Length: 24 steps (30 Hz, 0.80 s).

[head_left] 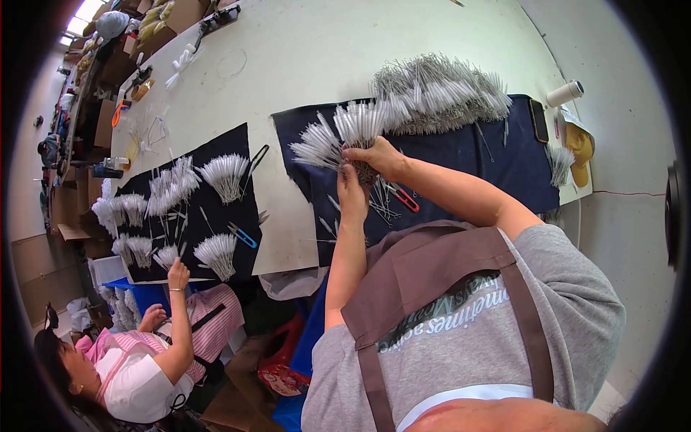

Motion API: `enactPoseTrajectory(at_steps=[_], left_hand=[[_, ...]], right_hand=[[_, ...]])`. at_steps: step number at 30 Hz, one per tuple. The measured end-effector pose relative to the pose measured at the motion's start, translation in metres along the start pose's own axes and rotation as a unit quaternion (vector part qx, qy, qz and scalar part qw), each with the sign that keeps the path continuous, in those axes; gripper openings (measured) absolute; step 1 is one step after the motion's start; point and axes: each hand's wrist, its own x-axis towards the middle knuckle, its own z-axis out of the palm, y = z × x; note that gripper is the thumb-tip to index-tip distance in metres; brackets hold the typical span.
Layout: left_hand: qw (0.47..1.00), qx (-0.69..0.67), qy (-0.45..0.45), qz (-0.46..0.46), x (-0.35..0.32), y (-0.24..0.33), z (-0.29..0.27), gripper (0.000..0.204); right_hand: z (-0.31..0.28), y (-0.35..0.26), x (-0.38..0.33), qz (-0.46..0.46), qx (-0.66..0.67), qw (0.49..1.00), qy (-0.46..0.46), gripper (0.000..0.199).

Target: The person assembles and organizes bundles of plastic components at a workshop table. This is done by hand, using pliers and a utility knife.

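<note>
My left hand and my right hand meet over a dark blue cloth on the table and together grip the stems of a fanned bunch of small white bristle brushes. The bristle heads spread up and to the left of my fingers. Beyond the bunch lies a long heap of the same brushes across the cloth's far edge. Red-handled snips and a few loose brushes rest on the cloth just right of my left hand.
A second dark cloth to the left carries several brush bunches and blue-handled snips; another person in a pink striped apron reaches onto it. A white roll and a small brush bunch sit at the right. Boxes crowd the far left.
</note>
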Motion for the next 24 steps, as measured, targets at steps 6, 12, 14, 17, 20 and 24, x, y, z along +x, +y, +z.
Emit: enactPoseTrajectory(at_steps=[6,12,14,17,20,24], left_hand=[[0.998,-0.033,0.014,-0.059,0.004,0.007,-0.007,0.033],[0.999,-0.022,0.02,-0.036,0.002,0.008,-0.003,0.03],[0.998,-0.023,0.026,-0.055,0.001,0.011,-0.002,0.03],[0.997,-0.032,0.028,-0.069,0.0,0.014,0.003,0.03],[0.997,-0.04,0.026,-0.068,-0.001,0.014,-0.001,0.03],[0.997,-0.024,0.034,-0.062,-0.003,0.019,0.002,0.029]], right_hand=[[-0.005,0.008,-0.001,-0.001,0.153,0.988,-0.021,0.024],[-0.009,0.004,0.002,0.012,0.133,0.991,-0.02,0.025],[-0.006,0.004,0.002,0.001,0.145,0.989,-0.019,0.024],[-0.006,0.003,0.002,-0.002,0.153,0.988,-0.021,0.022],[-0.005,0.003,0.002,0.011,0.148,0.989,-0.023,0.02],[-0.007,0.007,0.006,-0.001,0.147,0.988,-0.039,0.02]])
